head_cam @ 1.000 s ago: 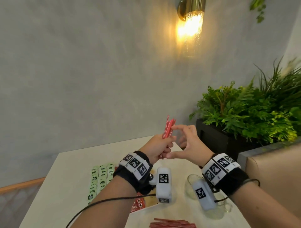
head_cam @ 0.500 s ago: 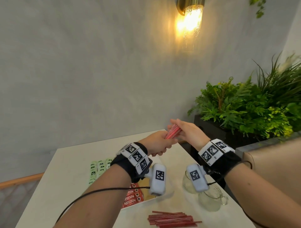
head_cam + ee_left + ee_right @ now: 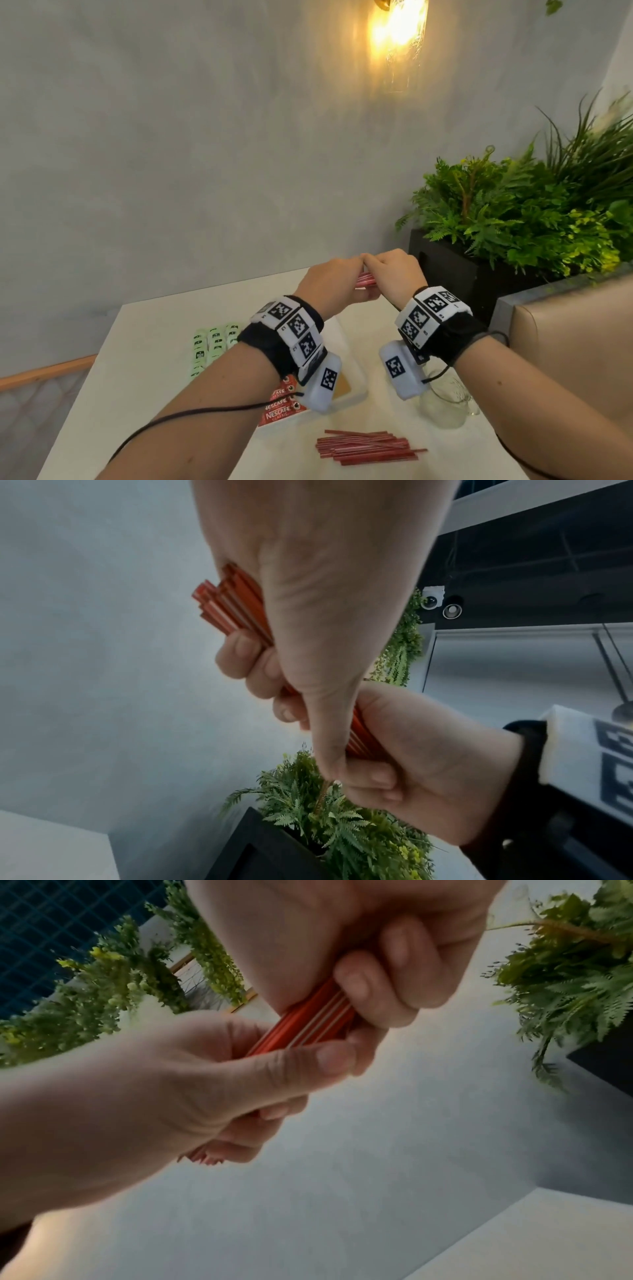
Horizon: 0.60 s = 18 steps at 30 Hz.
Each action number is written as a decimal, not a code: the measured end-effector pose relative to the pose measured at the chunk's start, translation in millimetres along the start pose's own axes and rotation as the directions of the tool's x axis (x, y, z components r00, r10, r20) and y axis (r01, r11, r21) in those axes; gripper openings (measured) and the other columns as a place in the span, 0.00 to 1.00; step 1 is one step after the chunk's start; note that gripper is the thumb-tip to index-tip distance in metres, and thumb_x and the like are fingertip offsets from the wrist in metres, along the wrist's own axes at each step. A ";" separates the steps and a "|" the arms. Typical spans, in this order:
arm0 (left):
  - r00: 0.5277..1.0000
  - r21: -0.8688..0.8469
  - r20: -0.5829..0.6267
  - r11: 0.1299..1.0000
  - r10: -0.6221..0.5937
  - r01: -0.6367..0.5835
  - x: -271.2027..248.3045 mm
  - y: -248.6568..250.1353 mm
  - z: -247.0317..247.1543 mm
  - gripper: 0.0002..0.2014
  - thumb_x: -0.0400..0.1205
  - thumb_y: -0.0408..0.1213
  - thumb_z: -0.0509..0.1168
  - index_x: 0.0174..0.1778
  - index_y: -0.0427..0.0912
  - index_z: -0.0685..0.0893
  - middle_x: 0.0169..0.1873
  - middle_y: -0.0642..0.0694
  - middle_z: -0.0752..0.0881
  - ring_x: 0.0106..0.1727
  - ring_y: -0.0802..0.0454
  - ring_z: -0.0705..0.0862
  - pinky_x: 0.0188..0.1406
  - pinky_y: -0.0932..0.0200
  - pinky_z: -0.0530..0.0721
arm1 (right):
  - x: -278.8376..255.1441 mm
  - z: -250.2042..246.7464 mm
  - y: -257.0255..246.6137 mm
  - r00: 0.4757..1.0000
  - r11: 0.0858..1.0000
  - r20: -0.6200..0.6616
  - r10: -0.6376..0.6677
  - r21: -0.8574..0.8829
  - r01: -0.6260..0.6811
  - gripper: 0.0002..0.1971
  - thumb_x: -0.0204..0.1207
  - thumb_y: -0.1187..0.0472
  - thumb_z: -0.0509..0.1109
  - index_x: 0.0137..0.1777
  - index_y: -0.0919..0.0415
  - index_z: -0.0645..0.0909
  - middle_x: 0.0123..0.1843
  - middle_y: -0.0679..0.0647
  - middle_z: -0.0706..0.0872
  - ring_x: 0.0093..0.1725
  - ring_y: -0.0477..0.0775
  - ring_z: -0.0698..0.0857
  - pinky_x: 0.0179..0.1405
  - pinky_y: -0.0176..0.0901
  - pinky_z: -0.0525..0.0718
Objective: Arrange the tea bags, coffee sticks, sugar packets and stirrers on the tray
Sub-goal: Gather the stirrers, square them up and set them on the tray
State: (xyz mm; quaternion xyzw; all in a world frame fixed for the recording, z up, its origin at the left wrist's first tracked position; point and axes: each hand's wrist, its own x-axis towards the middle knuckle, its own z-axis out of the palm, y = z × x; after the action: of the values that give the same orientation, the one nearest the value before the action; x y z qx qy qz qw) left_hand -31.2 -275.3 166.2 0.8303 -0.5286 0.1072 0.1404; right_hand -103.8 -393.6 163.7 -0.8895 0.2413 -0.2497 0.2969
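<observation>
Stirrers (image 3: 365, 280) lie level, gripped endwise between left hand (image 3: 329, 286) and right hand (image 3: 399, 279).

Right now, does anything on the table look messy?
Yes. The loose red stirrers lie in an uneven, crisscrossed pile on the table near its front edge, off the tray, some sticking out sideways.

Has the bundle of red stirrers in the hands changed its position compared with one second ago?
Yes. The bundle of stirrers stood upright then; now it lies level between both hands, lower against the black planter.
</observation>
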 end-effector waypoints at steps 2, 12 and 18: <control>1.000 -0.025 0.022 1.000 -0.014 0.014 -1.0 -2.8 0.3 0.25 0.76 0.55 0.74 0.55 0.43 0.72 0.51 0.44 0.87 0.50 0.43 0.85 0.38 0.53 0.75 | -0.7 4.7 -0.4 1.000 0.998 -0.001 -0.006 0.059 0.006 0.21 0.78 0.54 0.61 0.26 0.59 0.87 0.22 0.54 0.85 0.34 0.57 0.85 0.41 0.48 0.81; 0.973 -0.360 -0.026 0.910 -0.228 0.204 -25.8 -43.1 14.6 0.13 0.78 0.43 0.73 0.49 0.46 0.74 0.40 0.49 0.88 0.39 0.50 0.86 0.34 0.54 0.83 | -0.6 17.2 8.2 0.999 0.999 -0.026 -0.028 0.031 0.029 0.26 0.79 0.53 0.62 0.17 0.55 0.78 0.20 0.55 0.74 0.27 0.57 0.75 0.32 0.48 0.71; 0.762 -0.915 0.355 -0.033 -0.541 0.402 -41.5 -53.9 21.6 0.11 0.89 0.33 0.56 0.65 0.34 0.76 0.54 0.32 0.85 0.50 0.41 0.88 0.46 0.56 0.91 | 2.2 14.6 18.1 0.999 1.000 -0.028 -0.025 0.010 0.025 0.30 0.80 0.54 0.61 0.12 0.53 0.74 0.18 0.54 0.66 0.24 0.56 0.68 0.29 0.47 0.66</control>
State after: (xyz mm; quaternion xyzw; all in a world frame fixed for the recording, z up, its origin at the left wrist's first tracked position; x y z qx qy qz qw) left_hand 1.0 -225.9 126.0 0.6605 -0.1440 -0.2626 0.6886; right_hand -98.6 -401.8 142.5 -0.8875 0.2329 -0.2668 0.2950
